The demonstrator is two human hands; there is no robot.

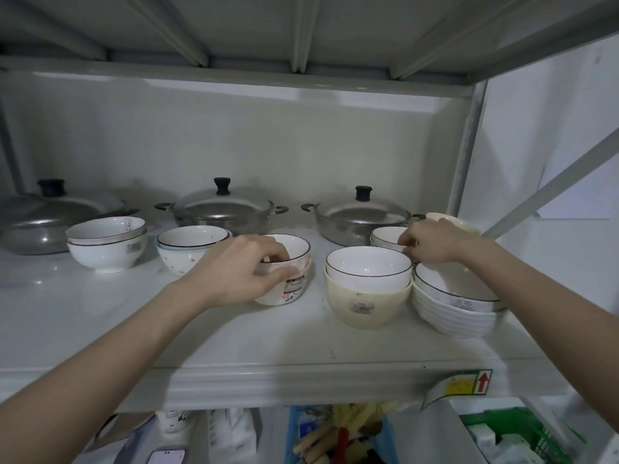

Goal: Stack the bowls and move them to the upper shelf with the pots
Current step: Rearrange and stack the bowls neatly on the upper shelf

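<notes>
Several small stacks of white bowls stand on the upper shelf in front of three lidded metal pots. My left hand grips the rim of a pink-trimmed bowl stack at the middle. My right hand pinches the rim of a small bowl stack further back on the right. A cream bowl stack and a ribbed bowl stack stand in front of it. Two more stacks sit to the left: a dotted one and a plain white one.
The pots line the back: left, middle, right. A cream bowl peeks out behind my right hand. The shelf's upright post stands at the right. Below the shelf are a blue basket, a green crate and a phone.
</notes>
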